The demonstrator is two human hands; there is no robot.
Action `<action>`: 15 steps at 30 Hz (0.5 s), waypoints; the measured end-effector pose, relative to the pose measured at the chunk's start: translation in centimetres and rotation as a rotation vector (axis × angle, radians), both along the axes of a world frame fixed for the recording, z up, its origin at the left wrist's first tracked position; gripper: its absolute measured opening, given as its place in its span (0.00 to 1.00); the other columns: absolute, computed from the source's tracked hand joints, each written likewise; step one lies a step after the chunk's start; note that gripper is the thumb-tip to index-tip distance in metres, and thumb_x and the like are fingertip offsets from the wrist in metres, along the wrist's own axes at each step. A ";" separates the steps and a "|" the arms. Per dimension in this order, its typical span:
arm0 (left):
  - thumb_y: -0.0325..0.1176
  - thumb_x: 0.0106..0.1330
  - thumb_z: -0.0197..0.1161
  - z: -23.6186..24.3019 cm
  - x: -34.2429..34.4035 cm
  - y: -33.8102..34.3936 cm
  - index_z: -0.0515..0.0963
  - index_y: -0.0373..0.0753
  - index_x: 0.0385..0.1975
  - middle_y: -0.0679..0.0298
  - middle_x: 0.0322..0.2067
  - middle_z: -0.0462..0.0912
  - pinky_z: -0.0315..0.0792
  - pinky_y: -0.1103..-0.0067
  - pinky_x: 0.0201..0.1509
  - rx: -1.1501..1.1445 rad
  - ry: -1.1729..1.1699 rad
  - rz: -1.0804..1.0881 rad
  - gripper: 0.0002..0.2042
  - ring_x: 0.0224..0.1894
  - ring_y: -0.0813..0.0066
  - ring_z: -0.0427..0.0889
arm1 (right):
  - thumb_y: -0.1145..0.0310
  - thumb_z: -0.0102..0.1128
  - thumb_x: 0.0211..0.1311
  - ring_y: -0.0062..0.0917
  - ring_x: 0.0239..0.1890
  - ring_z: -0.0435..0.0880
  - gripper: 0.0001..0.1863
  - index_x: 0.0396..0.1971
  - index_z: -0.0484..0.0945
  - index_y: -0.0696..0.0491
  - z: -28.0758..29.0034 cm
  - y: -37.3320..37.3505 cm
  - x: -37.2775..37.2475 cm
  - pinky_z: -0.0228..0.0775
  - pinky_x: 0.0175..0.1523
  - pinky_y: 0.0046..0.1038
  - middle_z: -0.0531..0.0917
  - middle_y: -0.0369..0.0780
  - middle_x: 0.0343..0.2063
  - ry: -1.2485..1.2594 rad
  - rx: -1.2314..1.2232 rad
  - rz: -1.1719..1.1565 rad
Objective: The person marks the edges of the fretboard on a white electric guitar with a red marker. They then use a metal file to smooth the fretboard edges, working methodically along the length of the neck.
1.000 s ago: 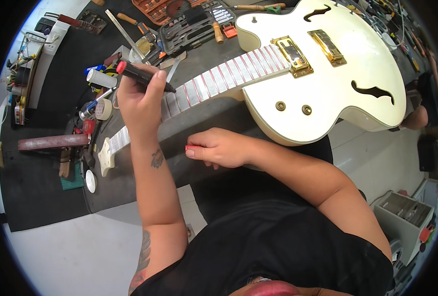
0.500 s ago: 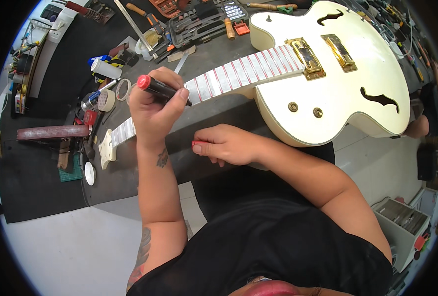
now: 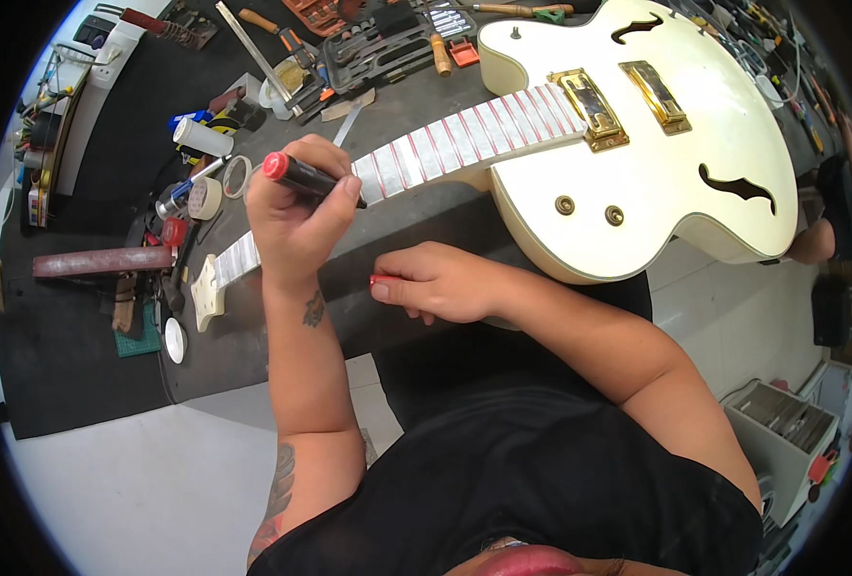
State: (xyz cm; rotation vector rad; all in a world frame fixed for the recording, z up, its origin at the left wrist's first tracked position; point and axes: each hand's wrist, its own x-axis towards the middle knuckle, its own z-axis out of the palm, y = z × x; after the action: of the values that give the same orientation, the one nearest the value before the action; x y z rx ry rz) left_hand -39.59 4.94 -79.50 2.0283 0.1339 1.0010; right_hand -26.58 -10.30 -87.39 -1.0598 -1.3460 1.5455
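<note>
My left hand [image 3: 298, 216] is closed round a black marker with a red end [image 3: 297, 175], its tip down against the near edge of the guitar's neck. Whitish covering lies between the frets of the fretboard [image 3: 445, 146], and the fret lines show red. The cream hollow-body guitar [image 3: 628, 182] has gold pickups and f-shaped holes; its headstock [image 3: 209, 293] points to the lower left. Below the neck, my right hand [image 3: 436, 280] pinches a small red cap [image 3: 382, 280], mostly hidden by the fingers.
A dark workbench [image 3: 239, 360] carries the guitar. Behind the neck lie an open tool case [image 3: 373, 58], a clamp [image 3: 296, 91] and a white bottle [image 3: 203, 137]. Tape rolls [image 3: 204, 199], a long reddish-brown block [image 3: 104, 259] and a small white dish [image 3: 175, 341] are at left.
My left hand and the marker have shifted very slightly left along the neck. My right hand keeps its grip on the cap, and the guitar appears almost unchanged.
</note>
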 end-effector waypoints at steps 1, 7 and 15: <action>0.17 0.62 0.69 0.0 0.0 0.0 0.79 0.31 0.33 0.62 0.31 0.83 0.67 0.80 0.33 0.001 0.001 0.011 0.05 0.30 0.80 0.76 | 0.49 0.56 0.84 0.24 0.30 0.84 0.23 0.43 0.81 0.58 0.0 0.0 -0.1 0.81 0.36 0.32 0.82 0.39 0.28 -0.003 0.006 0.000; 0.21 0.68 0.71 0.0 0.5 0.2 0.80 0.33 0.37 0.68 0.31 0.82 0.67 0.82 0.34 -0.054 0.037 0.171 0.05 0.31 0.85 0.75 | 0.48 0.56 0.84 0.26 0.30 0.85 0.25 0.43 0.81 0.59 -0.2 0.0 -0.2 0.82 0.36 0.33 0.83 0.41 0.28 -0.028 0.030 -0.005; 0.24 0.69 0.72 0.4 2.4 0.8 0.81 0.35 0.38 0.71 0.29 0.82 0.67 0.84 0.33 -0.157 0.109 0.415 0.05 0.29 0.88 0.75 | 0.48 0.56 0.84 0.26 0.30 0.85 0.24 0.43 0.81 0.58 0.0 0.0 -0.3 0.82 0.36 0.33 0.83 0.40 0.29 -0.023 0.033 0.007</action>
State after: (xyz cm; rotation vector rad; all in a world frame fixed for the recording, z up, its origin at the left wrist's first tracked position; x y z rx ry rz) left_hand -37.23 5.76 -79.08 1.9497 0.6930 1.0897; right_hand -26.83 -10.29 -87.41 -1.0564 -1.3880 1.5153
